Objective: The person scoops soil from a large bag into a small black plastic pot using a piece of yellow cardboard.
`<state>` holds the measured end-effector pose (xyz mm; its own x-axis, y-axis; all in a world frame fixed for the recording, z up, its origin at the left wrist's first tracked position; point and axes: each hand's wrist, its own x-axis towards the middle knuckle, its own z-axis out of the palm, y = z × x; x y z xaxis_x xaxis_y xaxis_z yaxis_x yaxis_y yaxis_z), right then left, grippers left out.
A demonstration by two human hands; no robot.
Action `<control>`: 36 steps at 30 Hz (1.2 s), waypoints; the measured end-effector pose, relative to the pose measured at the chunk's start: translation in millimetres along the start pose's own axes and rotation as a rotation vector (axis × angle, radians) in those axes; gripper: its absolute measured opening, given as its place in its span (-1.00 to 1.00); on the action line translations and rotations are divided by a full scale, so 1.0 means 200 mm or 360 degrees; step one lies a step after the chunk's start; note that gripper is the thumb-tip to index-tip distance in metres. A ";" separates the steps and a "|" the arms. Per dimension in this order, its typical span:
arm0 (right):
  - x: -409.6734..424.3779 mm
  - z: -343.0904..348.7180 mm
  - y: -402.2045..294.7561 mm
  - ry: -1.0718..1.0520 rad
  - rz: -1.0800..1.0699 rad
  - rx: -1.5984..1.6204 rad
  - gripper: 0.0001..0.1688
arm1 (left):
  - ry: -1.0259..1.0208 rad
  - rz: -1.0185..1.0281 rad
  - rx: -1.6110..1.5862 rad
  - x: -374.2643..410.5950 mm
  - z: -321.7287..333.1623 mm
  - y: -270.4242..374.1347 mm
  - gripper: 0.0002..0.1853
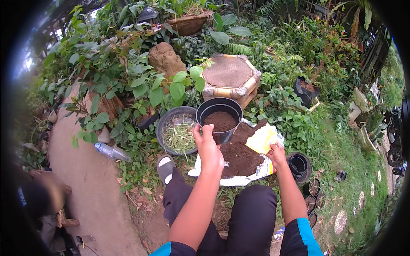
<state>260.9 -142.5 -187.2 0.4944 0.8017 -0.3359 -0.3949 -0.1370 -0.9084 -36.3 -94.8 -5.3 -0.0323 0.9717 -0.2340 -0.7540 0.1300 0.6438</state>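
My left hand (209,148) grips a black plastic plant pot (223,137) by its near left side, holding it raised in front of me. Dark soil (220,121) fills the pot partway. In my right hand (277,155) is a yellow and white piece of plastic sheet or packaging (263,138), pinched at its lower right edge, with some soil on its upper end. Beneath both hands, a heap of dark soil (240,160) lies on an opened white plastic sack (237,181) that bears writing. The pot hides part of the heap.
A grey basin (160,140) of cut grass (179,136) stands left of the sack. Behind is a hexagonal bamboo stool (227,72). Nested black pots (298,166) are at right, above small potted plants (310,204). A plastic bottle (112,151) lies by the path (80,185); another person (38,198) is lower left.
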 end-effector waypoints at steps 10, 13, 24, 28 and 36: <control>-0.38 0.27 -0.97 -0.0125 -0.0508 -0.0162 -0.82 | -0.0078 0.0126 0.0344 0.02 -0.18 -0.23 -0.45; -0.44 0.40 -0.92 -0.0193 -0.0507 -0.0080 -0.84 | 0.0006 0.0026 0.0367 0.02 -0.22 -0.27 -0.43; -0.51 0.50 -0.60 -0.0266 -0.0512 -0.0050 -0.83 | 0.0002 0.0007 0.0531 -0.04 -0.30 -0.30 -0.43; -0.51 0.47 -0.61 -0.0268 -0.0537 -0.0112 -0.81 | -0.0121 -0.0069 0.0644 -0.05 -0.28 -0.29 -0.47; -0.50 0.47 -0.60 -0.0306 -0.0595 -0.0178 -0.80 | -0.0138 -0.0092 0.0748 -0.05 -0.31 -0.35 -0.48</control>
<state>186.7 -151.9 -20.5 0.4304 0.9004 0.0641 -0.1248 0.1296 -0.9837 -23.4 -125.1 -92.8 0.0708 0.9705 -0.2305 -0.3743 0.2400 0.8957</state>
